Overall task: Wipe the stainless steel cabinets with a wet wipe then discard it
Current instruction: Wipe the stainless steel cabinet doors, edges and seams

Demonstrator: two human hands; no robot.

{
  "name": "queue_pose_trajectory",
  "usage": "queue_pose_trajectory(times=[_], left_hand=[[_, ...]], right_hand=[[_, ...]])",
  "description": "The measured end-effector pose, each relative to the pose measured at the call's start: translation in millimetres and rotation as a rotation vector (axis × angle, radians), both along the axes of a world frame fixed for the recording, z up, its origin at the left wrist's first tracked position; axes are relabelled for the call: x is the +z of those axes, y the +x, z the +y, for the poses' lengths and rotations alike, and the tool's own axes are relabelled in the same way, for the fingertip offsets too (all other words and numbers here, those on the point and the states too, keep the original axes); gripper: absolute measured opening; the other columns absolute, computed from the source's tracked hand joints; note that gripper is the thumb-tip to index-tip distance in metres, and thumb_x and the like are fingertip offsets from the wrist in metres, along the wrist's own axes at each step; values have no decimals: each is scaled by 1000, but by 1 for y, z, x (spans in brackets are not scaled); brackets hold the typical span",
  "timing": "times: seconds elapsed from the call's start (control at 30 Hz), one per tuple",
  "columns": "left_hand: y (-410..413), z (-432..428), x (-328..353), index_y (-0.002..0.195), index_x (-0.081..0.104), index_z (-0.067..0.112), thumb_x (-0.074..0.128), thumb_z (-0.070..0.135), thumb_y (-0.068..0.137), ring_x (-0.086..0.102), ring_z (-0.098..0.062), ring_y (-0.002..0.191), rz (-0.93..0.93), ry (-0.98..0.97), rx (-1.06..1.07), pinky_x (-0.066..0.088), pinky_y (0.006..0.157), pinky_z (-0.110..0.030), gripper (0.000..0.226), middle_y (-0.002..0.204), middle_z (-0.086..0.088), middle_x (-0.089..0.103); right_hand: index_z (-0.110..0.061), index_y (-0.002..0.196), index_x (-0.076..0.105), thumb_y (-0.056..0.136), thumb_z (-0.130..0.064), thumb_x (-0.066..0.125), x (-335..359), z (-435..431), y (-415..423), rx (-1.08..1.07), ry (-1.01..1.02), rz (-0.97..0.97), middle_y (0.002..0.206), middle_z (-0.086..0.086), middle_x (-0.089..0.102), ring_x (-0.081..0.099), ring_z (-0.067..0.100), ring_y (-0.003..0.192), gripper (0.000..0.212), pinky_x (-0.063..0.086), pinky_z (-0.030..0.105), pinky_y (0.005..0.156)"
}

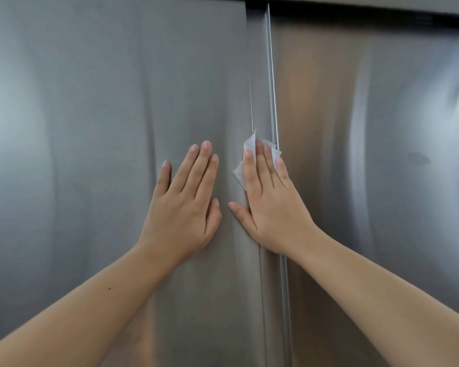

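Observation:
Two stainless steel cabinet doors fill the view, the left door and the right door, meeting at a vertical seam near the middle. My right hand presses a white wet wipe flat against the left door's right edge and the seam, fingers straight; the wipe's corners stick out past the fingertips and the index-finger side. My left hand rests flat on the left door beside it, fingers straight, holding nothing.
A dark gap runs along the top of the right door under another steel panel. The steel shows soft reflections and a faint smudge on the right door.

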State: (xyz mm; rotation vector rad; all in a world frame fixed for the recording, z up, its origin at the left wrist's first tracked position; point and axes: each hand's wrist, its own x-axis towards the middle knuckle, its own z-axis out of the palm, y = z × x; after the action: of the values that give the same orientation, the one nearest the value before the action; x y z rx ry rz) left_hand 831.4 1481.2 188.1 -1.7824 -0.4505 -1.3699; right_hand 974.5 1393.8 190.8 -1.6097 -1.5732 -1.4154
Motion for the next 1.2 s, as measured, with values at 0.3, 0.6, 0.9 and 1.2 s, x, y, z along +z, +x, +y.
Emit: queue_pose_trajectory(times=[0.3,0.6,0.9,1.2], left_hand=[[-1,-2,-1,139,37,-2,31,26,87,31,-31,136,5,-25,-40,29,105,-55,60,148,-17,32],[-1,-2,0,139,37,-2,32,27,86,32,-31,136,16,-33,-31,30,104,-55,61,148,-17,32],[-1,-2,0,140,37,-2,32,27,85,30,-30,137,14,-30,-5,31,103,-55,62,148,-17,31],[0,0,0,141,34,0,32,27,86,27,-29,138,0,-27,24,29,106,-54,62,150,-15,29]], right_hand=[[-5,135,-22,89,-51,7,-11,3,-7,-30,33,94,152,21,-12,-21,26,138,71,-16,34,113],[9,135,-22,87,-53,-7,-7,-2,-9,-261,30,-22,149,34,-5,-8,42,139,80,-19,39,109],[3,138,-12,90,-53,10,-17,1,-2,-81,-4,54,150,29,-3,-3,40,141,77,0,43,117],[-1,142,-7,89,-58,15,-8,-1,8,-55,-10,-43,152,25,-3,-4,37,141,81,-2,42,117]])
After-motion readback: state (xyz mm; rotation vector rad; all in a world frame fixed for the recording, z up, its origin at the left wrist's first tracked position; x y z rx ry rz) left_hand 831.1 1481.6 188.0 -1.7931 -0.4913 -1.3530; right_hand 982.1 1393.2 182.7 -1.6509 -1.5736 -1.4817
